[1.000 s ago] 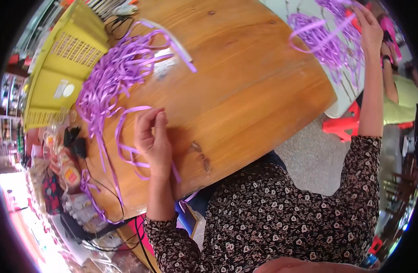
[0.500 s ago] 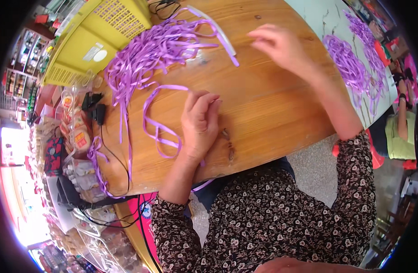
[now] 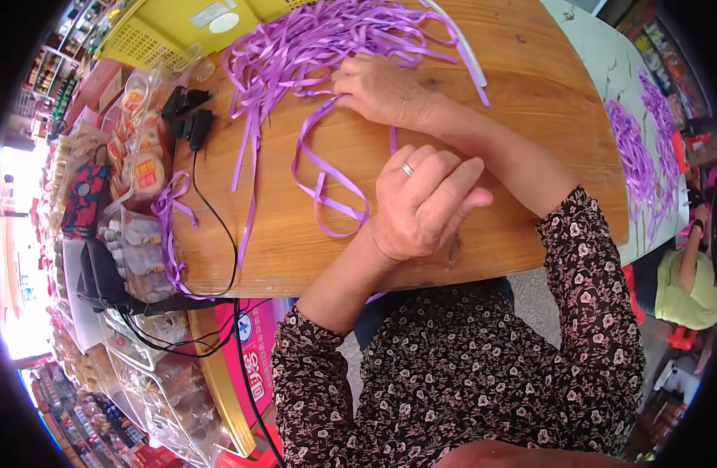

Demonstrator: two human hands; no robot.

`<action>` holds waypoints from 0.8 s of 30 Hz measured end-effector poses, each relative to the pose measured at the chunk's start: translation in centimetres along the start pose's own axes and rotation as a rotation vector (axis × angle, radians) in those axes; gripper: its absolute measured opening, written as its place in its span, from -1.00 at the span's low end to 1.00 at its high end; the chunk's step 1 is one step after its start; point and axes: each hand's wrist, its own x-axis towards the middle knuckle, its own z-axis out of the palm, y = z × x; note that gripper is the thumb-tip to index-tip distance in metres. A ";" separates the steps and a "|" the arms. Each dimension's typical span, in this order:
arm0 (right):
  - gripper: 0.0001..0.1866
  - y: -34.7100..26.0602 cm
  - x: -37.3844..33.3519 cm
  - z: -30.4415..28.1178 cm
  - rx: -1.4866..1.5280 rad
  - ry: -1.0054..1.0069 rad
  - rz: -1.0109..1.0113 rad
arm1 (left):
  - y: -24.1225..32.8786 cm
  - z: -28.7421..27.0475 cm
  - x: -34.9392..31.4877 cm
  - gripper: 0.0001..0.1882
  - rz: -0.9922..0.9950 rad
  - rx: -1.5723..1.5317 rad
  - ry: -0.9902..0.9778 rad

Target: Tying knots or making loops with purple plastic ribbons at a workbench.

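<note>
A tangled pile of purple ribbon [image 3: 319,39] lies at the back of the wooden table, and one strand loops loosely toward the front. My right hand [image 3: 378,90] reaches across to the front of the pile, its fingers closed on a strand of the ribbon. My left hand [image 3: 429,199], with a ring on one finger, is raised above the table nearer to me, fingers curled in. A short piece of ribbon runs from under my right wrist down behind the left fingers; the grip itself is mostly hidden.
A yellow plastic basket [image 3: 163,35] stands behind the pile. A pale tube [image 3: 464,47] lies beside the ribbon. Black plugs and a cable [image 3: 191,129] rest at the left near packaged goods. More purple ribbon [image 3: 631,148] lies on a marble-patterned table, with another person beyond.
My right hand has swung left and away from me to the ribbon by the pile. My left hand has moved right, its fingers curled. The whole view has shifted.
</note>
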 end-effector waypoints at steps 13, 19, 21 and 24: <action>-0.86 -2.9 -4.1 -12.1 0.893 -0.135 0.453 | -2.4 -1.1 1.0 -0.73 -0.438 0.274 0.445; -0.88 -3.1 -6.4 -14.2 0.675 0.048 0.347 | -0.1 0.7 2.4 -0.81 -0.959 -0.692 0.275; -0.87 -2.8 -7.0 -14.4 0.669 0.065 0.347 | -0.2 1.3 2.5 -0.84 -0.935 -0.751 0.298; -0.87 -2.8 -7.8 -14.7 0.730 0.086 0.373 | -0.6 1.2 2.5 -0.87 -1.051 -0.761 0.285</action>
